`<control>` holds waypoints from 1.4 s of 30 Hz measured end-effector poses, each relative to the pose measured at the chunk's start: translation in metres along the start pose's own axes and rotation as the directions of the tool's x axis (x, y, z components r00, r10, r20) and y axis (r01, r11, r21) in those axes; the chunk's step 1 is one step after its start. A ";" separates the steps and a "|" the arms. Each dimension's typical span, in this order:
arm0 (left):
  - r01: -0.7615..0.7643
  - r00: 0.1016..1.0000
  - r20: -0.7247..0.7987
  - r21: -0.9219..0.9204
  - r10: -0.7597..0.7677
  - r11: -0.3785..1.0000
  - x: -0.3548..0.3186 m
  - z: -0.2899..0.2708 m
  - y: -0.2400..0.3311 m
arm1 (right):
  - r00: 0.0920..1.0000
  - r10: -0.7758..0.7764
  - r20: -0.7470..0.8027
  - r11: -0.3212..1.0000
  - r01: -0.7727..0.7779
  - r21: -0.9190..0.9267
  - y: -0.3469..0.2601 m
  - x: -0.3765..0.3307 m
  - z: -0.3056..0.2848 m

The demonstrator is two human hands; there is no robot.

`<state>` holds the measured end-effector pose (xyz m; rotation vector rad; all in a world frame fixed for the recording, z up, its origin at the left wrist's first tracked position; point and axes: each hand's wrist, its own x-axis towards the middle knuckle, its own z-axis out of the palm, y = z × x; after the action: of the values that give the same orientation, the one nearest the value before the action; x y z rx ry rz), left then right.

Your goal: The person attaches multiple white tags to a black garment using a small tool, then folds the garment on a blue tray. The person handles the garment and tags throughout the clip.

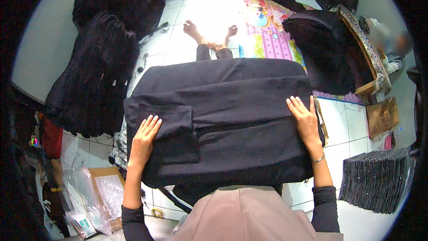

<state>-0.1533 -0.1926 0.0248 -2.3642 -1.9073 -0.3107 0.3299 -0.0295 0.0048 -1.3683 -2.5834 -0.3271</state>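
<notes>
A black cloth garment [249, 107] lies spread across a low padded surface in front of me, with a long crease running across its middle. My left hand [145, 140] rests flat on its left part, fingers stretched out over a square folded piece or pocket [174, 136]. On the garment's right edge my right hand [305, 120] lies flat, fingers spread, with a thin bracelet on that wrist. Neither hand grips anything. What supports the cloth is mostly hidden under it.
Large heaps of black clothing [98, 62] rise at the left, with more dark cloth [321, 49] at the right. A stack of folded black pieces [374, 180] stands at lower right. Clear plastic packages [91, 196] lie at lower left. A colourful mat [272, 31] covers floor ahead, near bare feet [194, 31].
</notes>
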 end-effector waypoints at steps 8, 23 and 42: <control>0.039 0.999 0.028 -0.063 -0.038 0.997 -0.001 0.000 0.009 | 0.952 -0.187 0.243 0.841 0.028 0.540 -0.094 0.005 -0.044; -0.154 0.988 -0.049 -0.174 0.148 0.973 0.129 0.013 0.051 | 0.444 -0.879 0.175 0.474 0.766 0.434 -0.142 0.075 -0.035; -0.683 0.659 0.173 -0.272 0.732 0.678 0.213 0.064 0.082 | 0.595 -0.803 -0.034 0.438 0.629 0.643 -0.124 0.072 -0.015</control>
<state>-0.0241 0.0060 0.0128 -3.1783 -0.8588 -0.0910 0.1882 -0.0447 0.0265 0.0079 -2.9612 0.6137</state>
